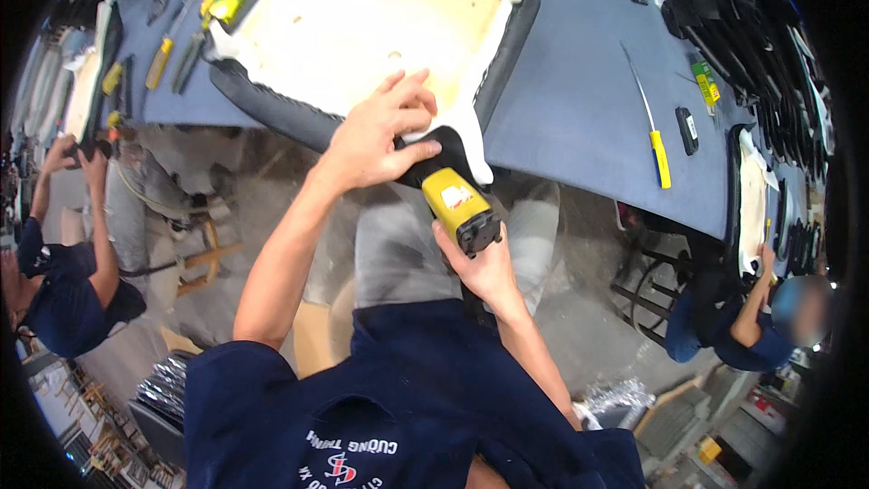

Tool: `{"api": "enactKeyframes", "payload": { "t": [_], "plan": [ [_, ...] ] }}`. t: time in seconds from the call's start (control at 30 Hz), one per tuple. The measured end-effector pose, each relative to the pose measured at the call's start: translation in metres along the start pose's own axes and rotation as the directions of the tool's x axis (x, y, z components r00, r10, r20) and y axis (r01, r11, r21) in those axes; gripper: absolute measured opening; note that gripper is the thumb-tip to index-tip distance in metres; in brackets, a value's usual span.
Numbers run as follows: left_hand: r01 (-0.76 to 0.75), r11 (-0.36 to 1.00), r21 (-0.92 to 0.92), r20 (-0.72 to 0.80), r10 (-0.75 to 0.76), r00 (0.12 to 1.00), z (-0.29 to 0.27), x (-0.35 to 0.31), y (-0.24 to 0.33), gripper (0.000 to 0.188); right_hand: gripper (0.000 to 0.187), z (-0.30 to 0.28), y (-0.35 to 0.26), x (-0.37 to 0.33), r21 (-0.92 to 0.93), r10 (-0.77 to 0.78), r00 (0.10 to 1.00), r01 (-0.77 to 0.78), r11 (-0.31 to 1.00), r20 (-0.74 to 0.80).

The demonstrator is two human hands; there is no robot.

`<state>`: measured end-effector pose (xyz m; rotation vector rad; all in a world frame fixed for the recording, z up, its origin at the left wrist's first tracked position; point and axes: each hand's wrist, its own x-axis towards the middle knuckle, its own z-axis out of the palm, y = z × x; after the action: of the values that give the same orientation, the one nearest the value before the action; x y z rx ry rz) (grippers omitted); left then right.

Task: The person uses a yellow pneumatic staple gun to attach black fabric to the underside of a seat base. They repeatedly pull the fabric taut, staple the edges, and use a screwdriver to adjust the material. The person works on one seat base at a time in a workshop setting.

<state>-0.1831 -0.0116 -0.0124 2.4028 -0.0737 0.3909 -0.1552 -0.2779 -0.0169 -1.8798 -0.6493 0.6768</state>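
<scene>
In front of me a seat panel (362, 23) lies with its pale board side up, overhanging the near table edge. White padding (493, 45) and a black stitched cover (272, 101) run around its rim. My left hand (376, 131) is at the near corner, thumb pressing the black cover's flap and fingers partly bent over the board. My right hand (484, 263) grips a yellow and black staple gun (455, 202) from below. Its nose points at the flap beside my left thumb; contact cannot be made out. A white padding strip hangs beside the nose.
On the blue-grey table (579, 109) lie a yellow-handled screwdriver (660, 158), a small black tool (688, 130) and a green-yellow packet (706, 83). More hand tools (159, 62) lie left. Black covers (724, 18) are piled right. Co-workers sit on both sides.
</scene>
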Motion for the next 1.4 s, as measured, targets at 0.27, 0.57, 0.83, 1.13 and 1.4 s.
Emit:
{"api": "enactKeyframes", "payload": {
  "t": [0.27,0.57,0.83,1.13,1.4],
  "plan": [
    [-0.068,0.983,0.173,0.083,0.054,0.995,-0.016,0.01,0.018,0.04,0.035,-0.032,-0.002,-0.041,-0.003,-0.136,0.989,0.136,0.991,-0.053],
    [0.127,0.992,0.01,-0.07,-0.126,0.99,0.01,-0.003,0.005,0.036,0.037,-0.034,0.0,-0.03,-0.062,-0.065,0.998,0.065,0.996,-0.007],
    [0.144,0.989,0.034,-0.064,-0.141,0.988,0.009,-0.004,0.013,0.033,0.036,-0.022,-0.019,-0.002,-0.021,-0.069,0.996,0.071,0.997,0.063],
    [0.036,0.999,-0.028,-0.038,-0.037,0.999,-0.007,0.004,0.007,0.028,0.033,-0.028,-0.015,0.014,0.004,-0.138,0.99,0.139,0.99,-0.029],
    [-0.085,0.964,0.25,0.23,0.026,0.973,-0.026,0.019,0.058,0.046,0.057,-0.064,0.001,-0.046,-0.233,-0.168,0.985,0.157,0.96,-0.028]
  ]
}}
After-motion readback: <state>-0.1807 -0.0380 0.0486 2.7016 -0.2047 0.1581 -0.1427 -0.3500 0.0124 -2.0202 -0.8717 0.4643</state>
